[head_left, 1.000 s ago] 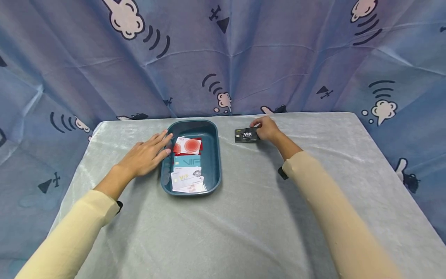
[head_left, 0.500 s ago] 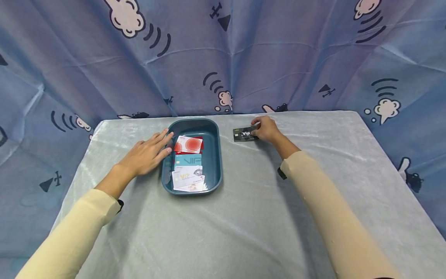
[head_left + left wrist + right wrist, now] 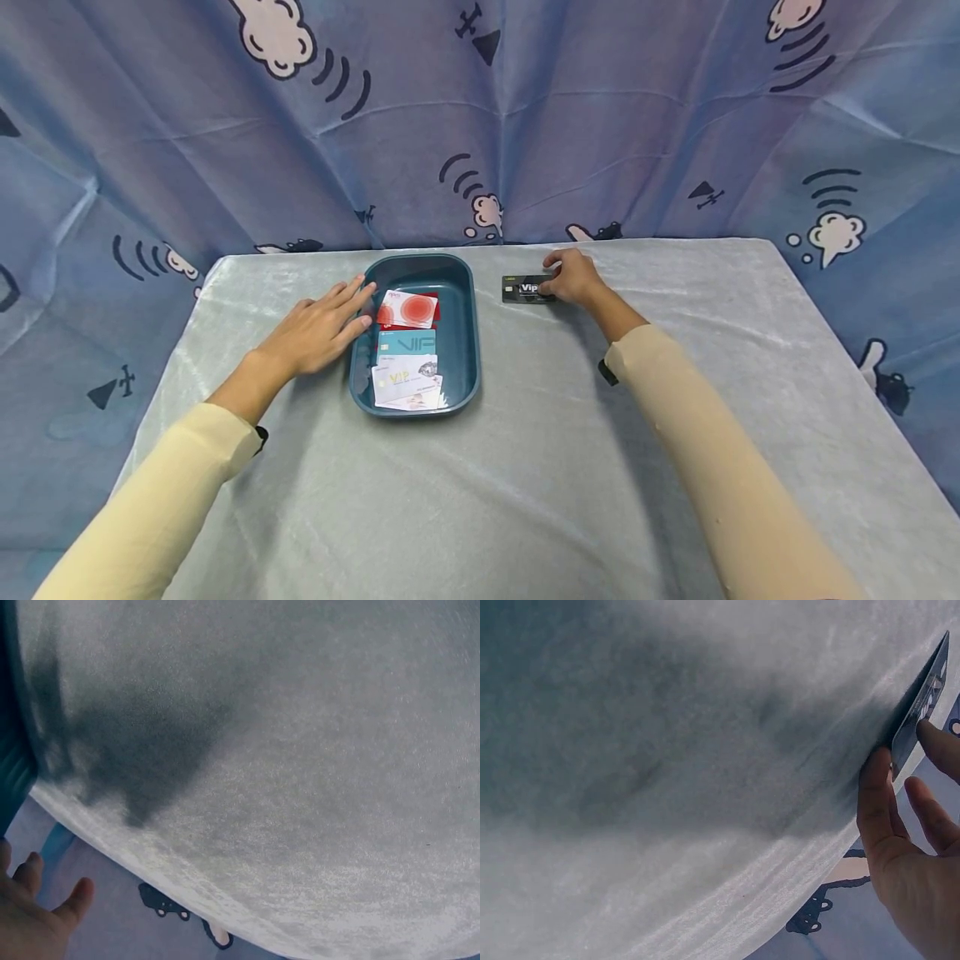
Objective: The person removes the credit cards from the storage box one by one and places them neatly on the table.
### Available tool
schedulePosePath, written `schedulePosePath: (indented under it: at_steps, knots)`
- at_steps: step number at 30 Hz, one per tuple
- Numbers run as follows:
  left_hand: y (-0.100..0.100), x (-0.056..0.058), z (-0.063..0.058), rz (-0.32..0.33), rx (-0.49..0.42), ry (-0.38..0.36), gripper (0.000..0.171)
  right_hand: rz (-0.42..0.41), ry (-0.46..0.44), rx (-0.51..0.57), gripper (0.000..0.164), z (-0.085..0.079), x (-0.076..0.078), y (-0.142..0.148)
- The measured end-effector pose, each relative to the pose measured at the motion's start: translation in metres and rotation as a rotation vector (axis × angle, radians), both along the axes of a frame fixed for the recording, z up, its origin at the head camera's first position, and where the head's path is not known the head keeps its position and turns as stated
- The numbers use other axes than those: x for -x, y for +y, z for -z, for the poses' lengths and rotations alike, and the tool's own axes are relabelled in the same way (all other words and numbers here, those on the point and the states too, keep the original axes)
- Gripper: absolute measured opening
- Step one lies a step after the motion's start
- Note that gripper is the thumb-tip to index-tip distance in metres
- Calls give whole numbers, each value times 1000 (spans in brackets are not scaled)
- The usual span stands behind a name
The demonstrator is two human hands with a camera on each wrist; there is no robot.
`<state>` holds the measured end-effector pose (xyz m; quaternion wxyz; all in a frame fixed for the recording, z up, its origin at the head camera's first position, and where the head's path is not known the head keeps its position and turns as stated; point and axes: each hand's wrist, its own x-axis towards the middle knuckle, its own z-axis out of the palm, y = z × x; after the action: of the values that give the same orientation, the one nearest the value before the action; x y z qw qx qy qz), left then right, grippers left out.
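A black card (image 3: pixel 517 289) printed "Vip" lies near the table's back edge, to the right of a dark teal tray (image 3: pixel 477 358). My right hand (image 3: pixel 573 277) pinches the card's right end, the thumb over its printed face. In the right wrist view the black card (image 3: pixel 928 690) slants, with fingers (image 3: pixel 874 791) at its near edge. My left hand (image 3: pixel 318 329) rests on the tray's left rim, fingers spread. Inside the tray lie a white card with red circles (image 3: pixel 415 310), a teal card (image 3: pixel 397 341) and a white VIP card (image 3: pixel 401 379), overlapping other cards.
A pale grey cloth (image 3: pixel 525 483) covers the table. Just behind its far edge hangs a blue-purple patterned curtain (image 3: pixel 585 125). In the left wrist view, the teal tray's side (image 3: pixel 11 750) shows at the left edge.
My right thumb has moved further onto the black card, covering the end of its lettering, and the card has shifted slightly left. My left hand stays at the tray; the view has drifted a little.
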<state>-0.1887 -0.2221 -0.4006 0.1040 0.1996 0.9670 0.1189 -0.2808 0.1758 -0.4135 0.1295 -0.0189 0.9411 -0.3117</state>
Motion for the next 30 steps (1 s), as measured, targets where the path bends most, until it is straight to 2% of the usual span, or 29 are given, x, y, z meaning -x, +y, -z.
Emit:
schedulePosePath:
  at_steps: [8,14,20,26,30]
  knots:
    - [1,-2,1,-7,-8,-5,61,0,-6,13,41,-3,-3,-1]
    - [1,-3,0,-9,-8,-1,61,-1,2,32,42,-12,-3,-3]
    - [2,-3,-1,-11,-5,-4,61,-35,58,85,44,-30,-1,-15]
    - [2,-3,-1,-6,-2,-5,61,-36,14,213,46,-57,-7,-42]
    - [2,-3,-1,-3,-1,-6,61,-49,9,290,44,-67,-12,-61]
